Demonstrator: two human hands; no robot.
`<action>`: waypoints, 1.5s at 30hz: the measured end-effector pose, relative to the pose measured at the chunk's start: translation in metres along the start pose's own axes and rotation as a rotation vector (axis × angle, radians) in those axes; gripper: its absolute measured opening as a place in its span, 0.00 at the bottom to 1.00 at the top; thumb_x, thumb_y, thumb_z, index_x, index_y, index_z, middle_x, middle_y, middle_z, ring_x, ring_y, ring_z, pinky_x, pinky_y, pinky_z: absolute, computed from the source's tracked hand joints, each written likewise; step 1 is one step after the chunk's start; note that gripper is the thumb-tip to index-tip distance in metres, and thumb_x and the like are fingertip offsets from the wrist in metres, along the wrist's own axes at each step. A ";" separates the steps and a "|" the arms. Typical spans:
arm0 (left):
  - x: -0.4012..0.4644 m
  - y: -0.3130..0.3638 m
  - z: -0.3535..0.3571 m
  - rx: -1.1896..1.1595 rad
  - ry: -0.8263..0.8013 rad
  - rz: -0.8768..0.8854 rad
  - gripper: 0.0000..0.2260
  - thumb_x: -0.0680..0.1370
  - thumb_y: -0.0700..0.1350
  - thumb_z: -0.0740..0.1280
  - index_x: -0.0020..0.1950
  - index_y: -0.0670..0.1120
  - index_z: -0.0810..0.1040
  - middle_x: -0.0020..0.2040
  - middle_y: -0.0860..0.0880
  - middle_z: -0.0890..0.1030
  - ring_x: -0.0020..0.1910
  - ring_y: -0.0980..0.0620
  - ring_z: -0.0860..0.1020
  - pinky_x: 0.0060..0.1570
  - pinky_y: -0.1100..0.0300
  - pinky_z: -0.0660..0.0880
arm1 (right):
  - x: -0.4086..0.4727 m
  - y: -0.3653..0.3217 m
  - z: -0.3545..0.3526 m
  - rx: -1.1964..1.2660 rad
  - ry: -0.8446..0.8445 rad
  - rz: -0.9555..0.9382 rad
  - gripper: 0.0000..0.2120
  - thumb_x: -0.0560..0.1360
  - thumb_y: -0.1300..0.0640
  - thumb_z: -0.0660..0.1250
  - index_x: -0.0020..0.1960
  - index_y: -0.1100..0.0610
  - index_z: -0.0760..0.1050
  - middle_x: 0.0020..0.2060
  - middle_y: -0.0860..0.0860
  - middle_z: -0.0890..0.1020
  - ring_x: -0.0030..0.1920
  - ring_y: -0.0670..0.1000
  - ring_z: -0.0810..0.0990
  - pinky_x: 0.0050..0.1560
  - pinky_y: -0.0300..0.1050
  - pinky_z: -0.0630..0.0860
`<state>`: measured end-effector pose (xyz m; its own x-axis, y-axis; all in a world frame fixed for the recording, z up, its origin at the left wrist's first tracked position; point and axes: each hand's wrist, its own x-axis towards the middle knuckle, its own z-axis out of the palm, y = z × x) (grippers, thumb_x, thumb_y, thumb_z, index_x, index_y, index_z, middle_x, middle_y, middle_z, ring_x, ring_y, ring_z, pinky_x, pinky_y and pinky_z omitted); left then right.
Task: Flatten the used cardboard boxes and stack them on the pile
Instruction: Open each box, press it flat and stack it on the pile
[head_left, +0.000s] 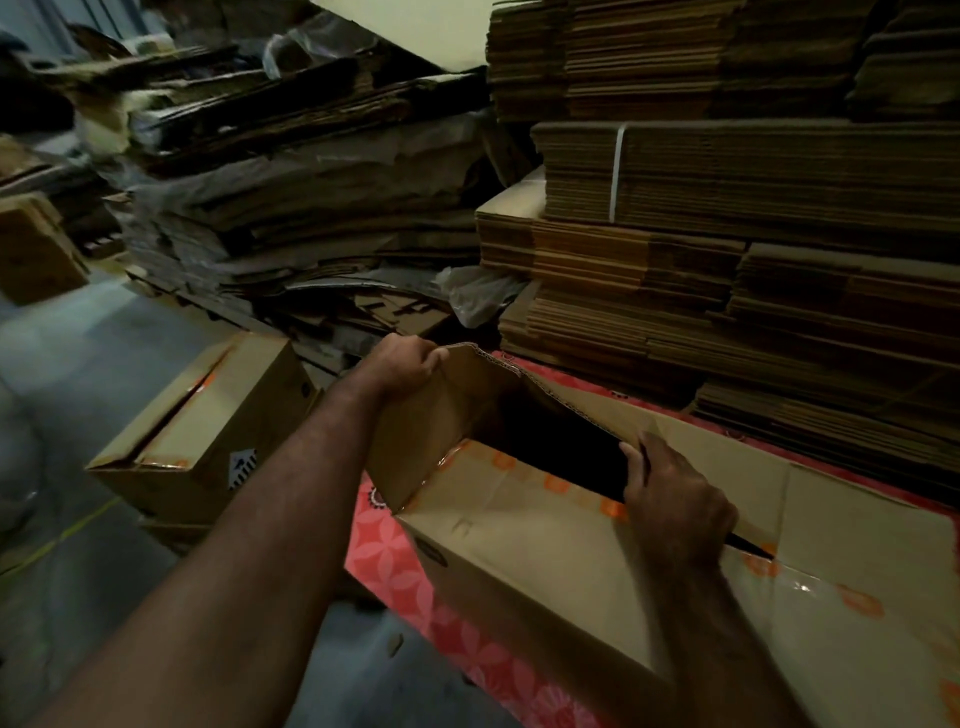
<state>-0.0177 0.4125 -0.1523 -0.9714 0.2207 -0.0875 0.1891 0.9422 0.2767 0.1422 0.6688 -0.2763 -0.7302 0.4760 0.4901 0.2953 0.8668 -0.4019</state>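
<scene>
Both hands grip the open cardboard box (545, 545) — left hand (410, 358) end flap, right hand (675, 499) top flap.

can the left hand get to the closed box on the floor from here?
Probably yes, once it lets go. The left hand grips the end flap of the open box; the closed box sits just below and left of that forearm, with nothing between them.
</scene>
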 end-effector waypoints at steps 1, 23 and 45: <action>0.005 -0.004 -0.002 -0.026 -0.015 -0.024 0.18 0.86 0.52 0.56 0.72 0.47 0.75 0.62 0.42 0.79 0.60 0.45 0.78 0.58 0.51 0.75 | 0.001 -0.002 0.000 0.009 -0.002 0.001 0.14 0.81 0.47 0.67 0.58 0.55 0.81 0.39 0.56 0.85 0.30 0.60 0.81 0.34 0.50 0.77; 0.073 -0.089 0.145 -0.133 -0.134 0.061 0.13 0.82 0.54 0.59 0.64 0.54 0.75 0.59 0.46 0.79 0.52 0.46 0.78 0.49 0.58 0.76 | -0.006 -0.011 0.004 -0.289 -0.413 -0.092 0.14 0.84 0.51 0.58 0.63 0.51 0.80 0.61 0.51 0.82 0.52 0.55 0.83 0.47 0.51 0.81; 0.003 -0.062 0.138 0.204 -0.086 0.696 0.50 0.75 0.64 0.70 0.82 0.55 0.37 0.82 0.46 0.36 0.82 0.43 0.42 0.77 0.35 0.48 | -0.123 -0.097 -0.034 -0.443 -0.872 0.066 0.35 0.69 0.30 0.71 0.68 0.47 0.67 0.64 0.52 0.80 0.65 0.57 0.78 0.66 0.59 0.66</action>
<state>-0.0123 0.3901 -0.3022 -0.6037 0.7965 -0.0335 0.7896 0.6032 0.1126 0.2242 0.5310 -0.2712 -0.8505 0.4031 -0.3380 0.4263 0.9046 0.0061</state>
